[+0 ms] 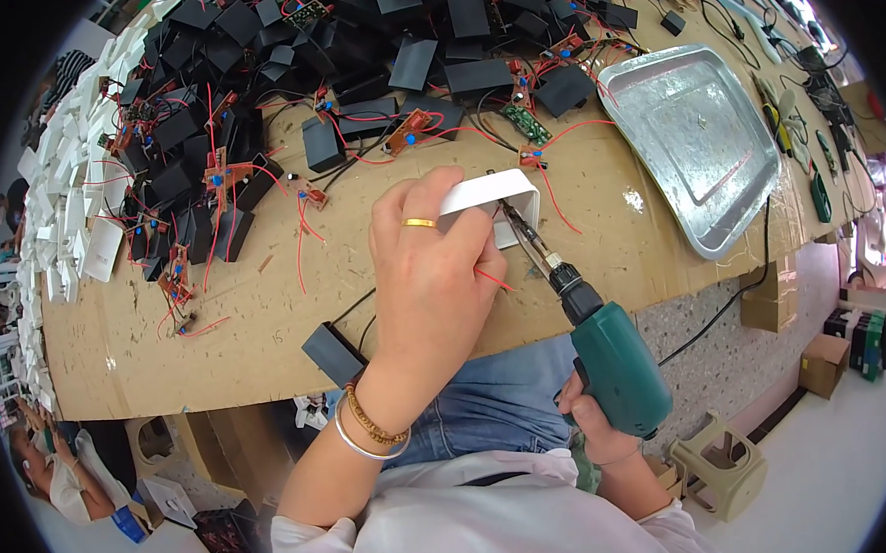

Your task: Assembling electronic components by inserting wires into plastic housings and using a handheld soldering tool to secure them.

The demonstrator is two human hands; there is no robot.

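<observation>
My left hand (pixel 431 276) is closed around a white plastic casing (pixel 493 187), a bent, open-sided piece held above the cardboard-covered table. My right hand (pixel 596 425) grips a green pistol-shaped soldering iron (pixel 621 366) with a black collar. Its long metal tip reaches into the casing's opening; whether it touches anything inside cannot be seen. A short red wire (pixel 495 278) sticks out beside my left hand. Next to my left wrist, a black box (pixel 334 355) with black wires lies at the table's near edge.
Black boxes (pixel 412 63) and small circuit boards (pixel 408 133) with red wires are heaped at the back. White casings (pixel 75 227) pile along the left. A metal tray (pixel 663 98) rests at the right, near pliers (pixel 776 129). A black cord (pixel 716 316) runs off the right edge.
</observation>
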